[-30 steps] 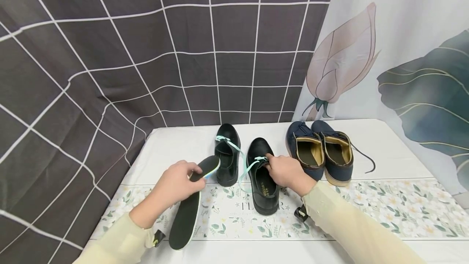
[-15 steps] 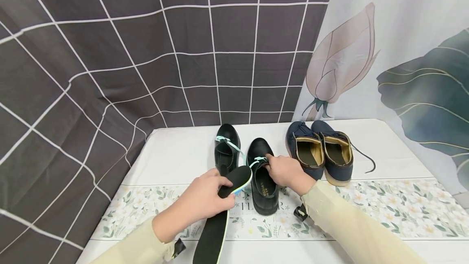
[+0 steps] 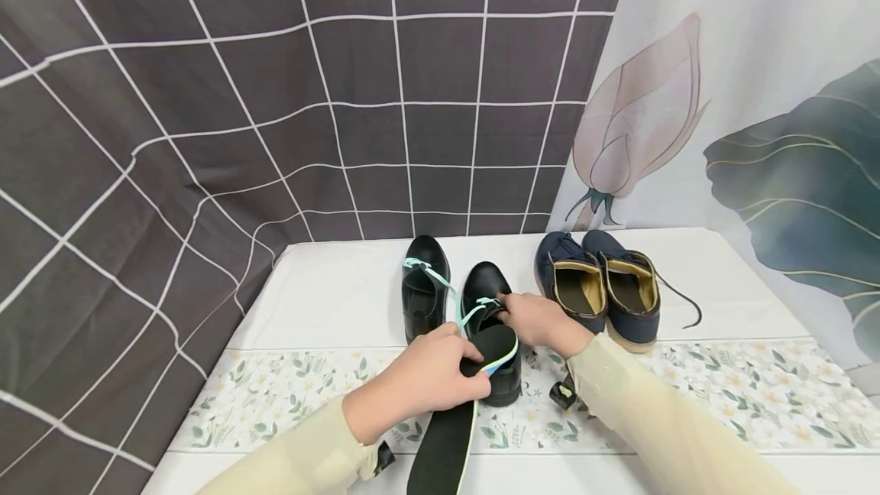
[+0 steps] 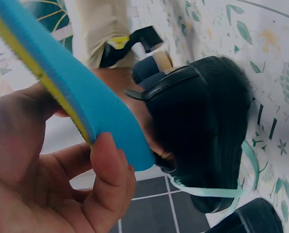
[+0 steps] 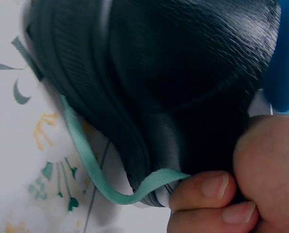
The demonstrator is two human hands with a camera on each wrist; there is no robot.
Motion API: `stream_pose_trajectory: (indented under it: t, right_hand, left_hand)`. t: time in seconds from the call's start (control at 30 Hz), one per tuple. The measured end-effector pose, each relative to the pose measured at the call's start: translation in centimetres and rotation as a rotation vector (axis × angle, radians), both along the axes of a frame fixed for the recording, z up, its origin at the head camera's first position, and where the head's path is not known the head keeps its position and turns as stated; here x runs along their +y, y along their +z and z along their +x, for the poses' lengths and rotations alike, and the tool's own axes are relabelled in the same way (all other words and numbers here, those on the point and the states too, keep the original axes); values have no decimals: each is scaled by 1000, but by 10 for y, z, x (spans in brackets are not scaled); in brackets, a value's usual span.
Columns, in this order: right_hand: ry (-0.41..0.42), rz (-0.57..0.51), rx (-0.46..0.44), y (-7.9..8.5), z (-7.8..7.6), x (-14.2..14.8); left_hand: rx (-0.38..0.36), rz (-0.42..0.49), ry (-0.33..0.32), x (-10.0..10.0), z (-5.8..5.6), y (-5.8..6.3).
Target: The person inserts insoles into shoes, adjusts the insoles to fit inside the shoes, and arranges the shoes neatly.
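Observation:
My left hand [image 3: 440, 373] pinches an insole [image 3: 443, 445] near its front end between thumb and fingers. Its black face is up in the head view; the left wrist view shows the blue underside [image 4: 101, 107] with a yellow edge. The insole's front overlaps the opening of the nearer black leather shoe [image 3: 485, 281]. With thumb and curled fingers my right hand [image 3: 539, 321] grips this shoe at the tongue and lacing. A mint-green shoelace [image 5: 91, 160] hangs from the shoe in the right wrist view. The shoe's inside is mostly hidden by the insole.
The other black shoe [image 3: 425, 304] stands just left, with mint laces. A pair of navy shoes [image 3: 580, 281] with tan lining stands to the right, one dark lace trailing. A white floral cloth [image 3: 296, 388] covers the table. A dark grid curtain [image 3: 440, 128] hangs behind.
My left hand has carried the insole rightward from beside the left black shoe to over the nearer one. The right hand keeps its grip at about the same place.

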State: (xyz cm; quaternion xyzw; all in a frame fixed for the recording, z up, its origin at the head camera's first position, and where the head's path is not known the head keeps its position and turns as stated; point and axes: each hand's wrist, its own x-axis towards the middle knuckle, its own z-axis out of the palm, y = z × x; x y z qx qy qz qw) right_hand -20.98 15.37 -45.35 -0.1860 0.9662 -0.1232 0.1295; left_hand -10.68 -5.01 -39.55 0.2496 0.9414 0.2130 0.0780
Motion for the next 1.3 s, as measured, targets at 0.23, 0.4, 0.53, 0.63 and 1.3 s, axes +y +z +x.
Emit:
stream_pose_trajectory:
  t: [0.23,0.4,0.53,0.63,1.3]
  right_hand:
    - [43,-66,-67,5,-5,3]
    - [68,-88,-105,10,-7,4]
    - [51,-110,-163,11,-10,3]
    - [40,-112,-187,10,-11,3]
    - [73,-90,-208,11,-10,3]
  left_hand:
    - [24,-39,6,9,-6,-12]
    - [35,-47,1,18,-13,-10]
    - [40,-86,-17,26,-19,-7]
    - [29,-140,-26,33,-24,-6]
    - [20,-239,-8,58,-46,-4]
